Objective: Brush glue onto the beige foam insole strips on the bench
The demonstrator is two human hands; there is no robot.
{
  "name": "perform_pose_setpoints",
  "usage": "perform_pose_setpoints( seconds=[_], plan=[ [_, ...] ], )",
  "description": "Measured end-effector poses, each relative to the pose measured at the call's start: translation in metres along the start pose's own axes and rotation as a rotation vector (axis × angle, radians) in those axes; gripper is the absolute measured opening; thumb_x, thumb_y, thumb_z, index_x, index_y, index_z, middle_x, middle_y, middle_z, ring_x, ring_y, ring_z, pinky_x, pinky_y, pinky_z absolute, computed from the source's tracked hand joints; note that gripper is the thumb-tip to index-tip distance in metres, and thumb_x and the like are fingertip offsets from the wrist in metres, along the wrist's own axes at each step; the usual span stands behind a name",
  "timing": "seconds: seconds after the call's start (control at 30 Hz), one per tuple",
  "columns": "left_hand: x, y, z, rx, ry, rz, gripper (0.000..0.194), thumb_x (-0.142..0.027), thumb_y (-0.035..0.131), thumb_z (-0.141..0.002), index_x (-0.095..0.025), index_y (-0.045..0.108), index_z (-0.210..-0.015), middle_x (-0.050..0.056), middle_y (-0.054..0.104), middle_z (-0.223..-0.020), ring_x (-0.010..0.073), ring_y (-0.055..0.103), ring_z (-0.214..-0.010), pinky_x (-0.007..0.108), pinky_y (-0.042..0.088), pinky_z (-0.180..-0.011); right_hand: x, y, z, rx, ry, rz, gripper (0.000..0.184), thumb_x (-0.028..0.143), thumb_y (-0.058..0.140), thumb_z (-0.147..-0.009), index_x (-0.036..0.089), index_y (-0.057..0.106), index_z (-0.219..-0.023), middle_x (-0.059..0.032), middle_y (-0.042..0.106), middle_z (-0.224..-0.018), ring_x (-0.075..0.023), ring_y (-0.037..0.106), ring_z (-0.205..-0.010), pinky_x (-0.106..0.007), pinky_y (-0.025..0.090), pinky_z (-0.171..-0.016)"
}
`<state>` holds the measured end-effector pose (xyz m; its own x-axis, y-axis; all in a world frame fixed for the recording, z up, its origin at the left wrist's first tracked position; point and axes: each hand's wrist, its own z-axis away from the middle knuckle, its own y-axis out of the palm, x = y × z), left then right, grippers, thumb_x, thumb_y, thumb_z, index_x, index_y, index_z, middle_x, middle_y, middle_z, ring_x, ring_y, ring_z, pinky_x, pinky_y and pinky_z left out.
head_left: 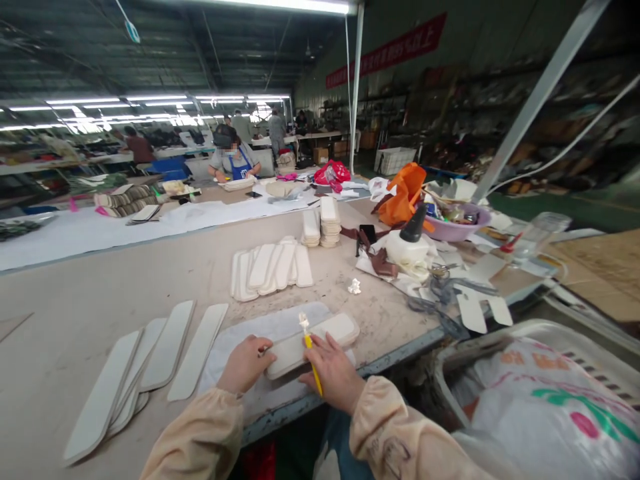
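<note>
In front of me lies a short stack of off-white, round-ended panels (pixel 289 352), on a pale sheet (pixel 234 347) near the table's front edge. My left hand (pixel 245 365) pinches the stack's left end between thumb and fingers. Between the fingers of my right hand (pixel 336 373) is a yellow-handled brush (pixel 314 367), its tip clotted with something white and pointing away from me. The fingers of that same hand also rest against the stack's near side. Long pale panels (pixel 170 343) lie fanned out to the left, and a spread pile of shorter panels (pixel 273 267) sits beyond my hands.
Two neat stacks of panels (pixel 329 220) stand farther back. A crumpled white lump (pixel 354 287) lies right of centre. At right are a white bottle with a black cone top (pixel 411 240), scissors (pixel 440 270), a purple basin (pixel 457 227) and a bag-filled basket (pixel 445 373). A co-worker (pixel 234 160) sits opposite.
</note>
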<state>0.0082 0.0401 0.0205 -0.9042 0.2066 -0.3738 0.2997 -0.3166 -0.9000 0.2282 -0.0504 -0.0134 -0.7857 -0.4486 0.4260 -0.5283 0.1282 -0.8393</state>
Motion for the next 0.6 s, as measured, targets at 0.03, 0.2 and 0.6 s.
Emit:
perform_pose_setpoints(
  seconds=[0.03,0.2,0.6],
  plan=[
    [0.0,0.0,0.001,-0.002,0.004,0.004,0.024,-0.028,0.06,-0.078,-0.021,0.07,-0.099,0.005,0.064,-0.093,0.0162,0.061,-0.079,0.027,0.043,-0.078,-0.005,-0.001,0.002,-0.007,0.031,0.013,0.025,0.038,0.061,-0.086,0.02,0.055,-0.103,-0.0125,0.064,-0.118,-0.0268,0.045,-0.13,-0.051,0.029,-0.11],
    [-0.001,0.001,0.004,-0.03,0.031,0.022,0.022,-0.028,0.059,-0.078,-0.022,0.07,-0.097,0.005,0.064,-0.093,0.0175,0.061,-0.081,0.028,0.043,-0.078,-0.046,-0.017,0.015,-0.152,0.282,0.063,0.021,0.037,0.055,-0.089,0.022,0.054,-0.105,-0.0113,0.066,-0.114,-0.0298,0.047,-0.128,-0.054,0.03,-0.108],
    [-0.008,0.0,0.007,-0.069,0.028,-0.033,0.015,-0.023,0.058,-0.076,-0.018,0.063,-0.089,0.005,0.06,-0.091,0.0169,0.058,-0.077,0.028,0.04,-0.075,-0.076,-0.029,0.007,-0.283,0.641,-0.037,0.023,0.041,0.053,-0.085,0.025,0.05,-0.101,0.001,0.061,-0.065,-0.0242,0.065,-0.065,-0.032,0.046,-0.06]
  ],
)
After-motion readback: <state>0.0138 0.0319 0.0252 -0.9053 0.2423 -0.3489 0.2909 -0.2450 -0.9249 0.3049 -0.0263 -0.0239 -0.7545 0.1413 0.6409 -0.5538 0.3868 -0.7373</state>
